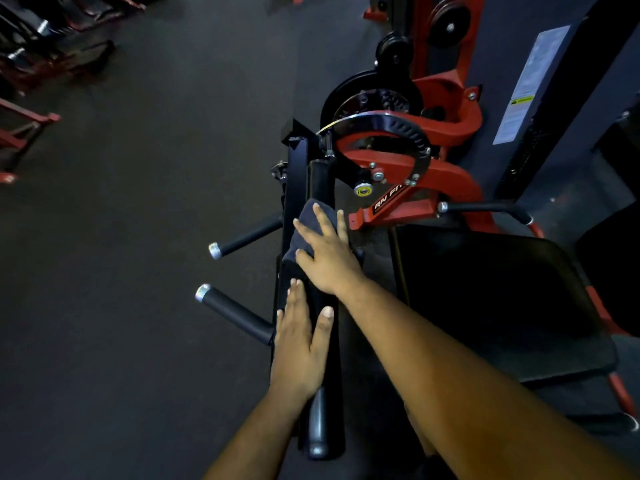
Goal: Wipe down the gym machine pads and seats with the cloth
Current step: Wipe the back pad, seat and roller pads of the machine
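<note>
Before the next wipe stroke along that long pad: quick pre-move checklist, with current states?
1. Cloth lies on the long black pad: ok.
2. Right hand presses flat on the cloth, fingers straight: ok.
3. Left hand rests flat on the pad nearer the camera, bracing: ok.
4. Pad ahead of the cloth free of objects up to the red frame: ok.
5. Side handles stick out left of the pad, outside the stroke path: ok.
6. Cloth damp or dirty: cannot tell.

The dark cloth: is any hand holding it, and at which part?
Neither grips it. The right hand presses flat on the dark folded cloth's near part, against the long black pad.
</note>
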Tool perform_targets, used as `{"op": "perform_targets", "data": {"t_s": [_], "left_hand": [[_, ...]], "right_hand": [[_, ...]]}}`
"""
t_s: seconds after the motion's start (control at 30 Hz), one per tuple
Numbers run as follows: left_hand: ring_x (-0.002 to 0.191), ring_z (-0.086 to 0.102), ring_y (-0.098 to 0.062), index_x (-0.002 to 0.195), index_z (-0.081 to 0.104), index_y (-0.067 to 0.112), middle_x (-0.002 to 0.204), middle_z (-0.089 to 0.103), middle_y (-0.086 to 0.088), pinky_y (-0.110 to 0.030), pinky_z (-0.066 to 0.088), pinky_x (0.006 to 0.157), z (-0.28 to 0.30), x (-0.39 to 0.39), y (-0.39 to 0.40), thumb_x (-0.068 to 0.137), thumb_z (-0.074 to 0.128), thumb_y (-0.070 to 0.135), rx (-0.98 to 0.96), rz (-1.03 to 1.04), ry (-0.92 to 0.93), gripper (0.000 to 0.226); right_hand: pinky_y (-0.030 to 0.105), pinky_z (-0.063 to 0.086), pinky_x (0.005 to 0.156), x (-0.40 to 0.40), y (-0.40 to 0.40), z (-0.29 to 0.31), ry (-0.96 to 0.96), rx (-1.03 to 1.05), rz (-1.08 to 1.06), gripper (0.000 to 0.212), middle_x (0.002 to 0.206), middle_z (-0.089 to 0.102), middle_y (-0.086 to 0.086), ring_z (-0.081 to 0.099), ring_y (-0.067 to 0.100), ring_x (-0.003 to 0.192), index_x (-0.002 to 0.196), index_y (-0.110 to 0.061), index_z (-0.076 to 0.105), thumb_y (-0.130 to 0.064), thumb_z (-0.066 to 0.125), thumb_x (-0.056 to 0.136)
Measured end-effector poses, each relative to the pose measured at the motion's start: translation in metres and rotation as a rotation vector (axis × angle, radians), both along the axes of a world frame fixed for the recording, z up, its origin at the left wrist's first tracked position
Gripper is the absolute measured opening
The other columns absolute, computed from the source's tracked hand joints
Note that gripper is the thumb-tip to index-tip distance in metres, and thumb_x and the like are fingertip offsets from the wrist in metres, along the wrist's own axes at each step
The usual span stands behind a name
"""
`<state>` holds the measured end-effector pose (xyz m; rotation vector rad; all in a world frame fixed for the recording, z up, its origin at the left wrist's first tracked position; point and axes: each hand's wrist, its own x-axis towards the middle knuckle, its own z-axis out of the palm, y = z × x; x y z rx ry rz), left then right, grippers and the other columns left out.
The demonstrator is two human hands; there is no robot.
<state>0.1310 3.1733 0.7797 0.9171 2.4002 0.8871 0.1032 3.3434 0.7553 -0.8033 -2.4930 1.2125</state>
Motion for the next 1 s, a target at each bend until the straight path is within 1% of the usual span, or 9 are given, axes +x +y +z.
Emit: {"op": "perform_targets", "data": {"t_s": [0.13, 0.3, 0.4, 0.47, 0.6, 0.67, 0.77, 0.9, 1.0], "left_hand": [[0.152, -0.005, 0.009, 0.163, 0.002, 0.027, 0.166, -0.002, 0.022, -0.029, -0.002, 0.127, -0.001, -0.036, 0.05, 0.09, 0.018, 0.08, -0.037, 0.012, 0.04, 0.092], [0.155, -0.003, 0.002, 0.164, 0.001, 0.025, 0.17, 0.0, 0.014, -0.03, -0.003, 0.127, -0.006, -0.061, 0.099, 0.091, 0.02, 0.078, -0.063, 0.03, 0.072, 0.092], [0.154, -0.007, 0.004, 0.163, -0.001, 0.029, 0.17, -0.003, 0.017, -0.025, -0.005, 0.124, -0.006, -0.06, 0.101, 0.095, 0.021, 0.073, -0.089, 0.008, 0.105, 0.084], [0.153, -0.007, 0.005, 0.163, 0.001, 0.03, 0.169, -0.004, 0.018, -0.026, -0.005, 0.124, -0.005, -0.06, 0.1, 0.096, 0.02, 0.071, -0.08, 0.003, 0.119, 0.08], [0.152, -0.007, 0.007, 0.161, 0.0, 0.029, 0.167, -0.004, 0.019, -0.028, -0.005, 0.127, -0.003, -0.061, 0.102, 0.095, 0.021, 0.071, -0.074, 0.012, 0.083, 0.08], [0.152, -0.007, 0.007, 0.162, 0.002, 0.025, 0.168, -0.002, 0.017, -0.031, -0.003, 0.128, -0.003, -0.061, 0.1, 0.094, 0.022, 0.07, -0.082, 0.021, 0.076, 0.084], [0.153, -0.004, 0.005, 0.163, 0.004, 0.025, 0.169, -0.001, 0.017, -0.033, -0.001, 0.128, -0.003, -0.062, 0.101, 0.096, 0.023, 0.067, -0.08, 0.006, 0.107, 0.082], [0.153, -0.005, 0.006, 0.162, 0.001, 0.029, 0.169, -0.003, 0.019, -0.034, 0.0, 0.128, -0.003, -0.061, 0.1, 0.097, 0.023, 0.066, -0.096, -0.003, 0.113, 0.078], [0.153, -0.005, 0.007, 0.16, -0.001, 0.032, 0.168, -0.004, 0.021, -0.034, 0.0, 0.128, -0.002, -0.062, 0.101, 0.097, 0.024, 0.065, -0.091, -0.003, 0.109, 0.076]], "right_hand": [[0.045, 0.003, 0.126, -0.036, 0.051, -0.007, 0.071, -0.11, -0.04, 0.064, 0.171, -0.008, -0.009, -0.017, 0.031, 0.156, 0.159, -0.04, 0.028, -0.037, 0.055, 0.102], [0.046, 0.005, 0.127, -0.077, 0.103, -0.024, 0.253, -0.416, -0.114, 0.063, 0.172, -0.008, -0.006, -0.01, 0.026, 0.157, 0.159, -0.039, 0.029, -0.03, 0.056, 0.103], [0.031, 0.003, 0.125, -0.071, 0.103, -0.027, 0.379, -0.696, -0.191, 0.063, 0.172, -0.001, 0.001, -0.002, 0.017, 0.158, 0.163, -0.032, 0.018, -0.022, 0.047, 0.108], [0.021, 0.002, 0.122, -0.05, 0.081, -0.028, 0.403, -0.779, -0.226, 0.061, 0.171, 0.004, 0.001, 0.002, 0.013, 0.158, 0.164, -0.028, 0.011, -0.022, 0.038, 0.11], [0.012, -0.01, 0.118, -0.012, 0.042, -0.027, 0.324, -0.638, -0.135, 0.067, 0.171, -0.001, -0.007, -0.006, 0.0, 0.154, 0.159, -0.043, 0.009, -0.034, 0.044, 0.103], [0.008, -0.015, 0.113, -0.027, 0.055, -0.023, 0.291, -0.518, -0.113, 0.068, 0.171, -0.004, 0.0, -0.009, 0.007, 0.154, 0.161, -0.035, 0.017, -0.027, 0.053, 0.103], [0.026, 0.0, 0.124, -0.067, 0.092, -0.017, 0.377, -0.542, -0.149, 0.073, 0.171, -0.001, 0.009, -0.001, 0.017, 0.157, 0.16, -0.027, 0.027, -0.035, 0.056, 0.094], [0.025, 0.016, 0.121, -0.078, 0.115, -0.021, 0.476, -0.834, -0.245, 0.071, 0.169, 0.02, 0.003, 0.02, 0.006, 0.148, 0.162, -0.026, 0.023, -0.044, 0.042, 0.096], [0.034, 0.025, 0.123, -0.052, 0.081, -0.047, 0.262, -1.14, -0.337, 0.083, 0.163, 0.037, 0.005, 0.036, 0.017, 0.148, 0.159, -0.022, 0.035, -0.069, 0.038, 0.091]]}}
